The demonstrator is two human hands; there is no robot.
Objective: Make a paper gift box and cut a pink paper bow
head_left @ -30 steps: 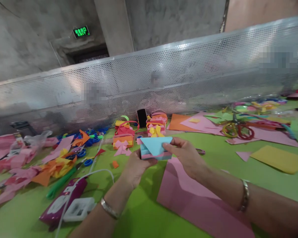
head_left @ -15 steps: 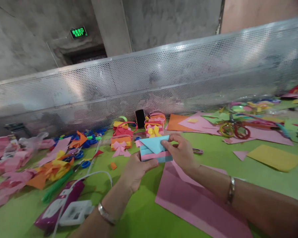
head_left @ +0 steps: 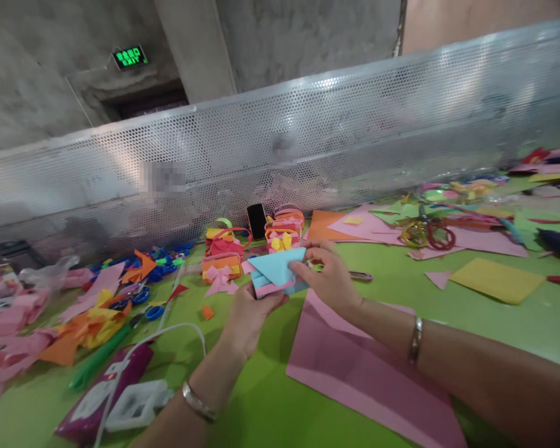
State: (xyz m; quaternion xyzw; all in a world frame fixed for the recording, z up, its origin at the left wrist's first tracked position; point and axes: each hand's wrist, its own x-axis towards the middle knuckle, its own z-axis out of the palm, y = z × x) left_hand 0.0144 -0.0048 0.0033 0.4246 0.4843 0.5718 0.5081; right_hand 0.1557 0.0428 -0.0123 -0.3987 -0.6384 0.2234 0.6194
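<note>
Between my two hands, above the green table (head_left: 256,398), is a folded paper bag (head_left: 275,270), light blue with a pink band and a triangular flap on its front. My left hand (head_left: 249,311) grips its lower left corner, thumb along the bottom edge. With thumb and fingers, my right hand (head_left: 326,274) pinches the upper right side by the flap. Just behind stand small paper bags with handles and bows, among them an orange one (head_left: 221,269) with a pink bow. A large pink paper sheet (head_left: 354,367) lies beneath my right forearm.
A purple glue gun or similar tool (head_left: 107,392), a white adapter (head_left: 137,404) and a cable lie at left, near paper scraps (head_left: 88,326). Scissors (head_left: 427,233) and a yellow sheet (head_left: 497,280) lie right. A phone (head_left: 256,221) leans against the perforated metal barrier (head_left: 354,143).
The blue bag is now tilted a little, its right side turned away, and the flap lies more level across the front. Both hands keep hold. The whole view has shifted slightly.
</note>
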